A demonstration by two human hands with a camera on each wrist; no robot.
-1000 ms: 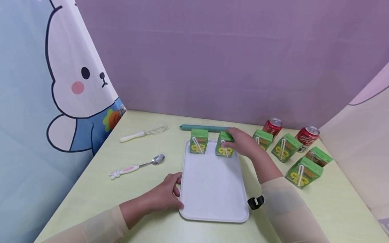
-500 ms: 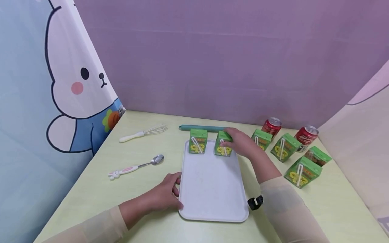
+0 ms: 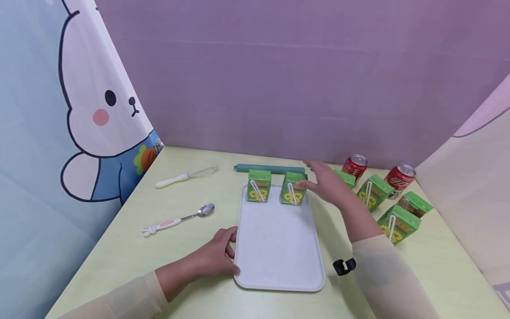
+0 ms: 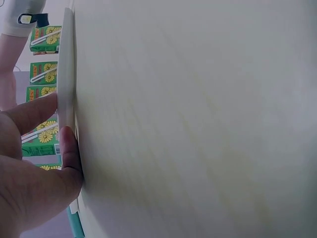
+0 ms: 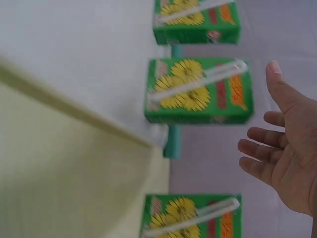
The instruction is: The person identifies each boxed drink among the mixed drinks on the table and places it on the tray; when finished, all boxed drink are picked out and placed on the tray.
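Observation:
My left hand (image 3: 217, 254) holds the left edge of a white rectangular tray (image 3: 279, 243), thumb near the front corner and fingers further back. In the left wrist view two digits meet the tray's rim (image 4: 66, 59). Two green juice boxes with straws stand upright at the tray's far end: a left box (image 3: 259, 188) and a right box (image 3: 292, 192). Just right of the latter, my right hand (image 3: 328, 184) is open with fingers spread. The right wrist view shows a gap between that hand (image 5: 292, 139) and the box (image 5: 198, 91).
Several more green juice boxes (image 3: 398, 221) and two red soda cans (image 3: 354, 166) stand at the right. A teal rod (image 3: 275, 169) lies behind the tray. At the left lie a whisk (image 3: 187, 176) and a spoon (image 3: 179, 220) with a rabbit handle.
My right hand has let go of the right juice box and moved a little to the right, fingers spreading. That box stays upright on the tray. The left hand keeps its place.

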